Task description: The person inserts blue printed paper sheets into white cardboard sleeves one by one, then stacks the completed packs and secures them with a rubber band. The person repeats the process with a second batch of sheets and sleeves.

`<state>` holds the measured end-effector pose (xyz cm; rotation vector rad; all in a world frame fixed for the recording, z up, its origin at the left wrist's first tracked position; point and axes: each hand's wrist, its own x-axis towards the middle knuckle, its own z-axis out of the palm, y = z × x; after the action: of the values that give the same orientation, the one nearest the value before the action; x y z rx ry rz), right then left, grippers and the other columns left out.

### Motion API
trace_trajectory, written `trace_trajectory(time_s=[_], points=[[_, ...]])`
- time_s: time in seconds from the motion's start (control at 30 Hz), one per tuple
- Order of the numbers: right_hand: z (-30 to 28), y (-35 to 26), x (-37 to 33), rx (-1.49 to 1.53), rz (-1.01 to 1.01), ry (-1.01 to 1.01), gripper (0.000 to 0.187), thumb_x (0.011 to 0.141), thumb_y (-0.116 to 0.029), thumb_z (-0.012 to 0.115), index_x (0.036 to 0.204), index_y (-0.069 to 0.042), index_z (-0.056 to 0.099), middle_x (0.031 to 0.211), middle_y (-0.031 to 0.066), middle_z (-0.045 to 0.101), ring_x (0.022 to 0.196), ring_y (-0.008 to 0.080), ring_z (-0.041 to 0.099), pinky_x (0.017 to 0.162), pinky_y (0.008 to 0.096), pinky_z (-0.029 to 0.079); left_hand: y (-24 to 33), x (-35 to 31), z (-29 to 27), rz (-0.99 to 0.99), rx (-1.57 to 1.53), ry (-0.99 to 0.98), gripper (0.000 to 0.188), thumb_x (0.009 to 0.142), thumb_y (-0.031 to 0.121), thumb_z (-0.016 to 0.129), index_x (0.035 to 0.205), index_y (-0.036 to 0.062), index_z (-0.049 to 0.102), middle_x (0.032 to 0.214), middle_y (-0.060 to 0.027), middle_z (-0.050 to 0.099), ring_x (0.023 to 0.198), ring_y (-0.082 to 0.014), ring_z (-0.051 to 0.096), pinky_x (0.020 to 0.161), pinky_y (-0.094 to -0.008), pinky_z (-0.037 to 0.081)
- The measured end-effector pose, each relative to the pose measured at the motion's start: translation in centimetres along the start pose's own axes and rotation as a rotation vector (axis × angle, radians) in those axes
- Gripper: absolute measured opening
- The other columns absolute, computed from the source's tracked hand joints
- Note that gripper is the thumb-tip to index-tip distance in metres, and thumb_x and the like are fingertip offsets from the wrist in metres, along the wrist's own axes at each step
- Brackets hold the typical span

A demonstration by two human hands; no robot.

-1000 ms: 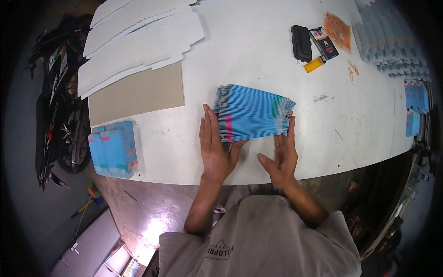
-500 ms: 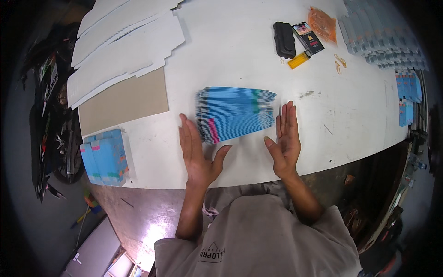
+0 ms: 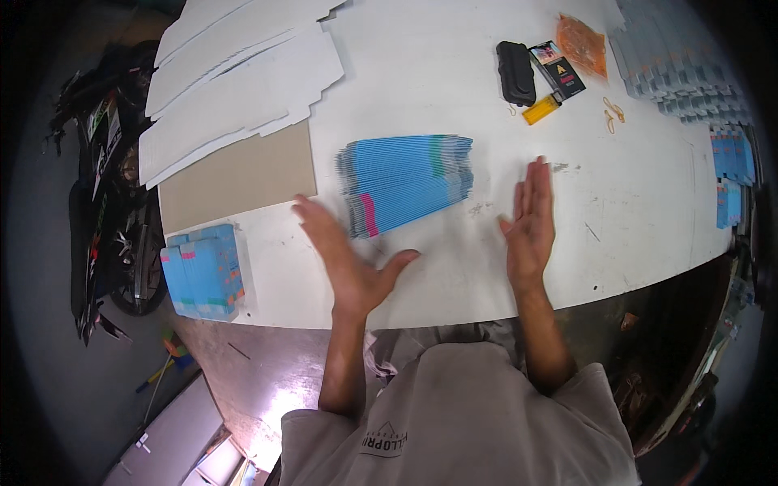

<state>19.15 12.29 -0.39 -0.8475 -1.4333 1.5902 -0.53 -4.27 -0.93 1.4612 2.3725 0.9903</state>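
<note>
A fanned stack of folded blue cartons (image 3: pixel 409 180) lies on the white table (image 3: pixel 454 275), with a pink band near its left end and a green one toward its right. My left hand (image 3: pixel 348 263) is just off the stack's lower left corner, fingers stretched and thumb wide apart, somewhat blurred. To the right of the stack, across a gap of bare table, my right hand (image 3: pixel 531 227) is held flat on edge with its fingers extended. Neither hand touches the cartons or holds anything.
Bundled blue cartons (image 3: pixel 203 271) sit at the left edge beside a brown board (image 3: pixel 243 174) and white cut sheets (image 3: pixel 251 89). Farther back are a black case (image 3: pixel 515 73), a yellow lighter (image 3: pixel 541 108), an orange packet (image 3: pixel 581 44) and rubber bands (image 3: pixel 612 113). Grey-blue carton rows (image 3: pixel 681 73) fill the far right.
Both hands have moved outward from the stack, the right one farther to the right and the left one spreading its thumb wider. The view has shifted slightly.
</note>
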Motion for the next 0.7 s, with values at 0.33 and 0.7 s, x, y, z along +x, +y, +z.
trace_trajectory(time_s=[0.33,0.7], points=[[-0.7,-0.9,3.9,-0.074,-0.025,-0.173,0.088,0.096,-0.028,0.063,0.164,0.006,0.019,0.171,0.0239,0.024,0.161,0.0348,0.019,0.13,0.0491,0.012,-0.3,0.8,-2.4,-0.005,-0.173,0.099,0.138,0.081,0.07,0.075,0.163,-0.0113,-0.001,0.17,-0.0368,-0.003,0.16,-0.0495,-0.005,0.127,-0.0591,0.001],[3.0,-0.8,3.7,-0.09,0.025,-0.413,0.094,0.104,-0.069,0.038,0.168,-0.003,0.015,0.174,0.02,0.019,0.16,0.0315,0.021,0.129,0.0427,0.018,2.8,6.2,-1.0,0.011,-0.856,0.208,0.117,0.092,0.088,0.006,0.166,-0.0029,0.004,0.174,-0.0228,0.012,0.162,-0.0341,0.008,0.131,-0.0453,0.006]])
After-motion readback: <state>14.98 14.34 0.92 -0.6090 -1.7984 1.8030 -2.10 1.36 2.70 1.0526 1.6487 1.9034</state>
